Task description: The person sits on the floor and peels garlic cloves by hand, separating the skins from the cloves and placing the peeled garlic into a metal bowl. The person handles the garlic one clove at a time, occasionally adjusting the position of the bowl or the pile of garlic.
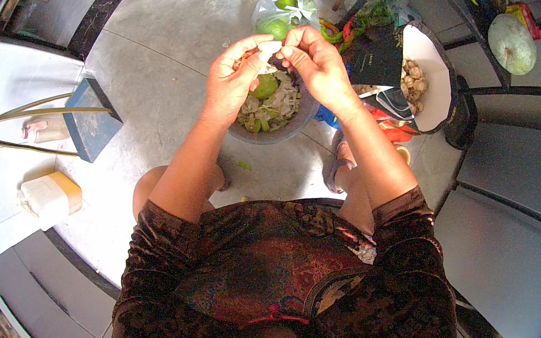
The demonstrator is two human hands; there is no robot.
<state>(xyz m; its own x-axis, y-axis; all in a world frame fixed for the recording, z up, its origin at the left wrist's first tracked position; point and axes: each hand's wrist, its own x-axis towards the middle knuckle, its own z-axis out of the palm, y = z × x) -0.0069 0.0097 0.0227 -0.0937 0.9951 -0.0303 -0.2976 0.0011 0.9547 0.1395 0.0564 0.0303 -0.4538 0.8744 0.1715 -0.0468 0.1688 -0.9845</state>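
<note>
My left hand pinches a pale clove, which looks like garlic, between thumb and forefinger. Close against its right end, the thumb and forefinger of my right hand are pinched together, seemingly on a bit of its skin; the exact grip is too small to tell. Both hands are raised above a round grey basin on the floor. Inside it lie papery skins, green vegetable scraps and a larger green piece. My hands hide the basin's far side.
Right of the basin, a paper bag holds several garlic bulbs. Beyond the basin sits a clear plastic bag with green produce. A pale green melon rests at upper right. A blue box-like object and plastic container stand left.
</note>
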